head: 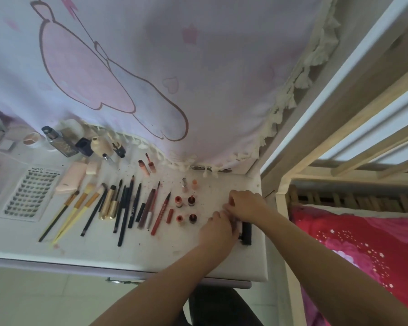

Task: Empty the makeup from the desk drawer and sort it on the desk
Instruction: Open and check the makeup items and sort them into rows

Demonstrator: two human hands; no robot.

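Observation:
Makeup lies sorted in rows on the white desk (151,250). From left there are brushes (73,212), gold tubes (108,203), dark pencils (125,208), red liners (159,212) and small red bottles (185,209). Both hands meet at the desk's right end. My left hand (218,228) lies knuckles up, its fingertips curled at a small white piece (239,225) beside a black case (246,234). My right hand (245,205) sits just behind, fingers curled down onto the desk; what they touch is hidden. The drawer handle (121,281) shows below the desk's front edge.
A false-lash tray (26,194) lies at the left, with a pink tube (71,177) beside it. Bottles and jars (80,142) stand at the back under a pink curtain (151,78). A wooden bed frame (339,142) and red bedding (363,250) border the desk's right side.

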